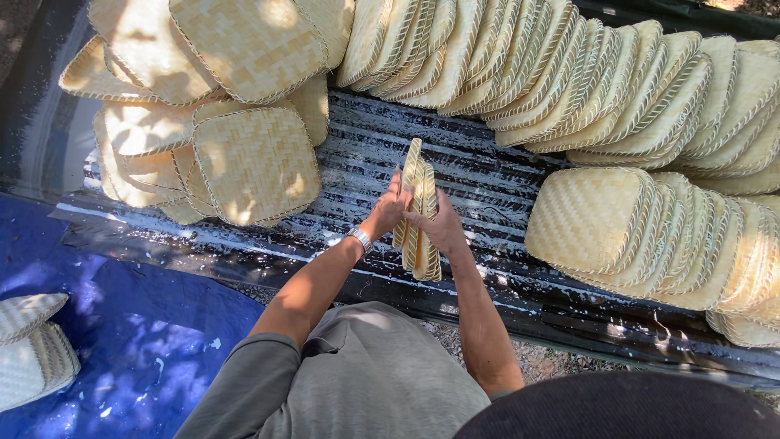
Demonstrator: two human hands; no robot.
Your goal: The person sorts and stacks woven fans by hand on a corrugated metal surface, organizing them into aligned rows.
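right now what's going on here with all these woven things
A person in a grey shirt holds a small bundle of woven bamboo trays on edge between both hands, the left hand on one side and the right hand on the other, above a dark corrugated sheet streaked with white. Long overlapping rows of trays lean along the far and right side, a looser pile lies at left, and a few more sit on a blue tarp.

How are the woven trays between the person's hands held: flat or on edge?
On edge. The woven trays stand upright as a thin bundle, edges toward the camera, with the left hand and right hand pressing their sides.
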